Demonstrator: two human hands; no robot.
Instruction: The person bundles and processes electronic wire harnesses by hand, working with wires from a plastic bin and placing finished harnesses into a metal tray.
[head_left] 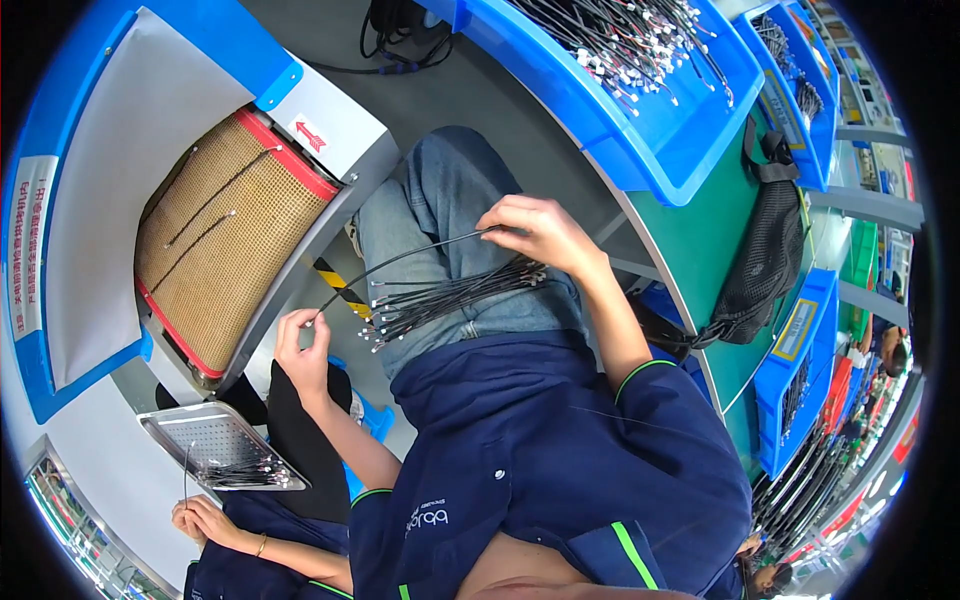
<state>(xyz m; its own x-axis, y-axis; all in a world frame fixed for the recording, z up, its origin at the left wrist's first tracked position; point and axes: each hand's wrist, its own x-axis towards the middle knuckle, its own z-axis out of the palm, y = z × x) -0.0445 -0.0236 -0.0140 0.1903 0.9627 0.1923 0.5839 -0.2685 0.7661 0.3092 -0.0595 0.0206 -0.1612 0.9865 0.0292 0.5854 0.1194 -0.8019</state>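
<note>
One thin black cable point(402, 259) is stretched in a shallow arc above my lap. Its near-left end sits pinched between the thumb and fingers of my left hand point(304, 352). The far-right end is pinched by my right hand point(545, 232), which is raised above my thigh. Below it, a loose bundle of black cables point(450, 302) with small white connectors lies across my jeans, its right end close under my right hand. To the left, two similar cables point(226, 194) lie apart on a tan mesh conveyor belt point(290, 215) with red edges.
The belt leads under a blue-and-white machine hood point(95, 200). At the right, a green table point(690, 255) carries a blue bin point(690, 165) of cables and a black mesh bag point(765, 240). A co-worker's hands point(208, 522) are beside a perforated metal tray point(200, 430) at lower left.
</note>
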